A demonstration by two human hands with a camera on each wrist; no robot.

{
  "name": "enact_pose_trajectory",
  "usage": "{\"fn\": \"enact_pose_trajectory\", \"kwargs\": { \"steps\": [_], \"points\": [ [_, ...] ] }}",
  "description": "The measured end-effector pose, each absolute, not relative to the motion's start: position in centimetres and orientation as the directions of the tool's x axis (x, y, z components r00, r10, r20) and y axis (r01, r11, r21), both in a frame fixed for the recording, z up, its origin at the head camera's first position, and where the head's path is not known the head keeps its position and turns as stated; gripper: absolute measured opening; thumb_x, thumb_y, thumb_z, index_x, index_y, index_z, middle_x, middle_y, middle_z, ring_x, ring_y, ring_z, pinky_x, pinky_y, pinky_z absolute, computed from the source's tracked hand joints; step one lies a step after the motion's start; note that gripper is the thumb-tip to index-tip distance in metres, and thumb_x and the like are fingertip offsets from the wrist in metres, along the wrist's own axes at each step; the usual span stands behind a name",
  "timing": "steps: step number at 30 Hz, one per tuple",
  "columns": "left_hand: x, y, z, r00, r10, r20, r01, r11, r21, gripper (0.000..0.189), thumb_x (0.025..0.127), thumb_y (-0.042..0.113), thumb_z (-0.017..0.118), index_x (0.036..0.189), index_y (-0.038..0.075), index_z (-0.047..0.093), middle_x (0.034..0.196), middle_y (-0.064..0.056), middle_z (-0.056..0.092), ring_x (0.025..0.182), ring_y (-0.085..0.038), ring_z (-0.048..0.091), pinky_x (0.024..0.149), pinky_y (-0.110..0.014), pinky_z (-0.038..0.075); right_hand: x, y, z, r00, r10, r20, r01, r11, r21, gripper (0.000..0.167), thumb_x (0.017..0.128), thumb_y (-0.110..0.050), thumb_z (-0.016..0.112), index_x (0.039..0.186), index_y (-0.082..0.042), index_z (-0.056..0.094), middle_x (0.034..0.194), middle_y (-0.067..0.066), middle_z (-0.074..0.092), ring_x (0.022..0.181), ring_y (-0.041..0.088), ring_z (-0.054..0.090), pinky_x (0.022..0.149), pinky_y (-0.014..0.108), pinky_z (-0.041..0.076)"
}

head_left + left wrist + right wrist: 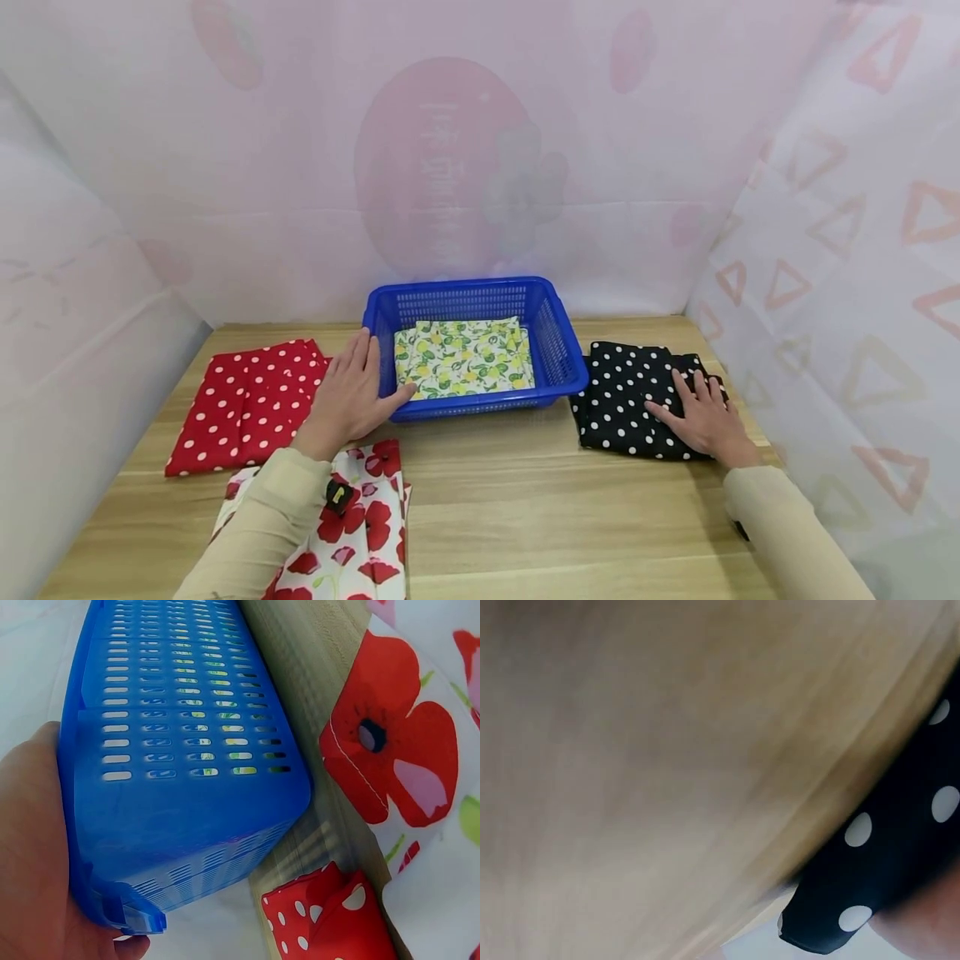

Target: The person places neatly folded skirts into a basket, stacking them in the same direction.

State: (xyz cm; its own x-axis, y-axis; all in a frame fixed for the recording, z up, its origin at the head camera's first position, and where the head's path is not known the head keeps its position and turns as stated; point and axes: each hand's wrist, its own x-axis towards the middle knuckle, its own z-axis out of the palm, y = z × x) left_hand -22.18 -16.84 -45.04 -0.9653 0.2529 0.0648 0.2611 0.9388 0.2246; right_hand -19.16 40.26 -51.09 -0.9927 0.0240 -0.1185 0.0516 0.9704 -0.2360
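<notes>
Touching one blue basket (558, 346), left hand (348, 396) spread, one black cloth (622, 400) under spread right hand (708, 423), three other cloths (262, 400)

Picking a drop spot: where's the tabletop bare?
Biggest patch: table on the near side of the blue basket, between poppy-print cloth and black polka-dot cloth. Smaller: near left corner, bordered by red polka-dot cloth and left sleeve. Crowded: basket's left end, left hand on its rim; right side, right hand on black cloth.
</notes>
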Motion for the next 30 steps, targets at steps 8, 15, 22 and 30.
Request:
{"fn": "enact_pose_trajectory", "kwargs": {
  "steps": [8, 15, 22, 30],
  "points": [
    [-22.2, -16.6, -45.0, -0.962, 0.261, 0.079, 0.272, 0.941, 0.202, 0.104, 0.098, 0.066, 0.05, 0.165, -0.008, 0.018, 0.175, -0.028, 0.015, 0.163, -0.048, 0.016, 0.131, -0.067, 0.017, -18.3, 40.2, -51.3, -0.99, 0.038, -0.136, 0.067, 0.975, -0.214, 0.106, 0.099, -0.08, 0.038, 0.169, -0.004, 0.012, 0.168, 0.042, 0.007, 0.154, 0.066, 0.006, 0.113, 0.087, 0.016],
    [-22.2, -16.8, -45.0, -0.96, 0.261, 0.096, 0.275, 0.941, 0.195, 0.103, 0.098, 0.066, 0.049, 0.165, -0.007, 0.019, 0.175, -0.028, 0.016, 0.163, -0.047, 0.016, 0.13, -0.067, 0.02, -17.8, 39.5, -51.2, -0.991, 0.032, -0.129, 0.056, 0.981, -0.188, 0.105, 0.1, -0.079, 0.038, 0.169, -0.004, 0.014, 0.168, 0.042, 0.01, 0.154, 0.066, 0.009, 0.114, 0.086, 0.018],
    [-22.2, -16.8, -45.0, -0.962, 0.26, 0.089, 0.272, 0.943, 0.189, 0.103, 0.098, 0.065, 0.049, 0.164, -0.008, 0.019, 0.174, -0.028, 0.016, 0.162, -0.047, 0.017, 0.13, -0.068, 0.02, -16.8, 38.5, -50.9, -0.991, 0.018, -0.133, 0.04, 0.985, -0.167, 0.102, 0.101, -0.077, 0.04, 0.168, -0.003, 0.018, 0.168, 0.042, 0.014, 0.152, 0.067, 0.013, 0.113, 0.087, 0.022],
    [-22.2, -16.8, -44.9, -0.963, 0.256, 0.085, 0.268, 0.945, 0.185, 0.104, 0.098, 0.066, 0.049, 0.165, -0.008, 0.018, 0.175, -0.028, 0.016, 0.163, -0.046, 0.017, 0.13, -0.067, 0.019, -15.3, 37.9, -51.1, -0.99, 0.009, -0.141, 0.033, 0.985, -0.171, 0.102, 0.1, -0.078, 0.041, 0.169, -0.005, 0.018, 0.168, 0.041, 0.013, 0.152, 0.067, 0.013, 0.114, 0.087, 0.021]
  ]
}}
